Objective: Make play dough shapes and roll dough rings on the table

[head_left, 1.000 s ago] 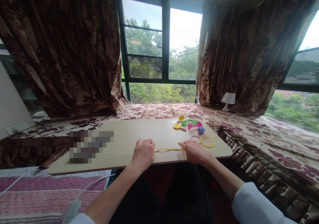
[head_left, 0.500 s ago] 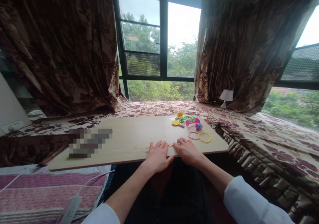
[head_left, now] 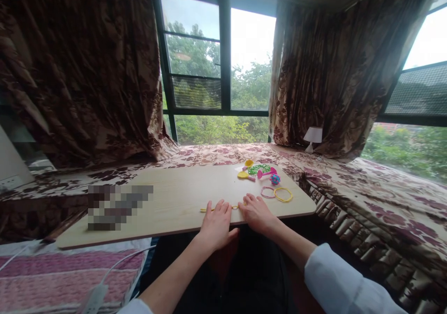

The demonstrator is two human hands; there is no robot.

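Observation:
A thin yellow cord (head_left: 204,210) runs along the near edge of the light wooden board (head_left: 181,188), with a small loop showing between my hands. My left hand (head_left: 217,223) lies over its middle, fingers stretched out flat and thumb apart. Close by on the right, my right hand (head_left: 256,214) has its fingers bent down on the cord's other end, which is mostly hidden. Beyond that hand lie a pink ring (head_left: 267,192) and a yellow ring (head_left: 283,194), their edges meeting or overlapping.
Farther back on the board are a spiky blue-and-pink ball (head_left: 275,179), a pink dumbbell-shaped piece (head_left: 267,173), a green chain-like bundle (head_left: 259,169) and two yellow spoon-shaped pieces (head_left: 243,175). A blurred patch (head_left: 115,207) covers something at left. A small lamp (head_left: 313,138) stands behind.
The view has shifted slightly, so everything sits a little lower and farther left. Both hands keep nearly the same place on the cord.

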